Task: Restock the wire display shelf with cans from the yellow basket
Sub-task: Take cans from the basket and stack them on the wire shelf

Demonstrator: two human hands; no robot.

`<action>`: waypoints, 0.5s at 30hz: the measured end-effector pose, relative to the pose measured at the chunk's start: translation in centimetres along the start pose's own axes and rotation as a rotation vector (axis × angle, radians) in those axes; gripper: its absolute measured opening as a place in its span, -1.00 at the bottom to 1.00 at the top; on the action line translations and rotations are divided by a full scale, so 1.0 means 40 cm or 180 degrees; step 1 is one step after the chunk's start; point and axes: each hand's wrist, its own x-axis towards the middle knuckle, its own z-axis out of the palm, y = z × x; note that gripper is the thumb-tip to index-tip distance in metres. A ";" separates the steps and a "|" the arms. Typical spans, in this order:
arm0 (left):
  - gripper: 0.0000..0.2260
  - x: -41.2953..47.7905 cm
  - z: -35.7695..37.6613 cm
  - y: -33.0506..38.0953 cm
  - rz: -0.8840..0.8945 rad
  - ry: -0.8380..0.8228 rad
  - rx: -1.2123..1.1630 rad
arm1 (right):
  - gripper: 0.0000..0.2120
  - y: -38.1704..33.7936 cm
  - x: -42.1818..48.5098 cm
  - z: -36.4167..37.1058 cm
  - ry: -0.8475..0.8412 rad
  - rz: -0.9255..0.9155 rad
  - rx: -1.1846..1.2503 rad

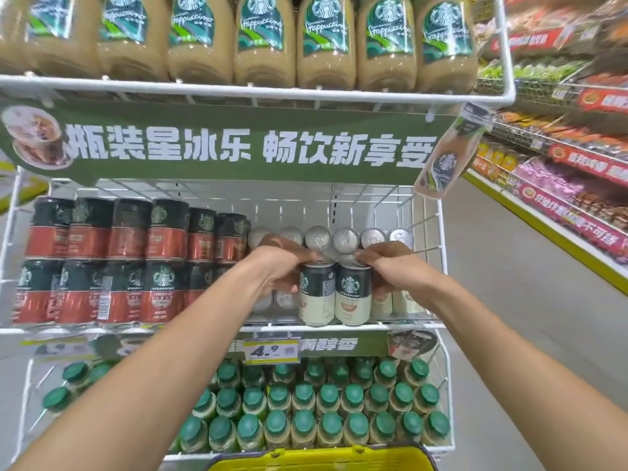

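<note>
Two cream-and-black coffee cans stand side by side at the front of the white wire shelf (438,239), middle tier. My left hand (275,263) grips the left can (316,294) from its left side and top. My right hand (390,266) holds the right can (352,294) at its top and right side. Behind them sits a row of matching cans showing silver tops (345,237). Red-and-black cans (129,260) fill the shelf's left half, stacked two high. The yellow basket (319,458) shows only its rim at the bottom edge; its contents are hidden.
Glass coffee bottles (261,39) line the top tier above a green banner (238,144). Green-capped bottles (326,413) pack the bottom tier. A price tag (272,351) hangs under the middle tier. An aisle floor and a stocked snack shelf (560,164) lie to the right.
</note>
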 end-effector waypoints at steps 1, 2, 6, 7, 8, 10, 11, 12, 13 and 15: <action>-0.81 0.005 0.007 -0.001 0.0010 0.0063 0.0033 | -0.79 0.006 0.005 0.000 0.0029 -0.0006 0.0050; -0.81 0.009 0.012 -0.003 0.0016 0.0101 0.0039 | -0.78 0.011 0.011 0.003 0.0068 -0.0019 0.0113; -0.70 -0.005 0.013 -0.032 0.0146 0.0039 -0.0200 | -0.51 0.028 0.013 0.023 0.0349 -0.0152 -0.0048; -0.68 -0.010 0.009 -0.043 0.0217 0.0014 -0.0229 | -0.43 0.036 0.009 0.026 0.0359 -0.0244 -0.0225; -0.65 -0.015 0.004 -0.054 0.0277 0.0002 -0.0219 | -0.39 0.044 0.002 0.028 0.0332 -0.0361 -0.0385; -0.55 -0.021 -0.006 -0.067 0.0355 0.0005 -0.0116 | -0.41 0.059 -0.009 0.034 0.0341 -0.0587 -0.0614; -0.49 -0.022 -0.010 -0.071 0.0370 0.0005 -0.0068 | -0.43 0.067 -0.012 0.035 0.0402 -0.0686 -0.0698; -0.46 -0.020 -0.010 -0.072 0.0374 -0.0003 -0.0031 | -0.44 0.073 -0.014 0.036 0.0476 -0.0764 -0.0753; -0.46 -0.020 -0.007 -0.071 0.0387 -0.0012 0.0007 | -0.44 0.077 -0.016 0.035 0.0526 -0.0819 -0.0768; -0.50 -0.018 0.005 -0.065 0.0457 0.0015 0.0061 | -0.41 0.079 -0.015 0.026 0.0471 -0.0853 -0.0737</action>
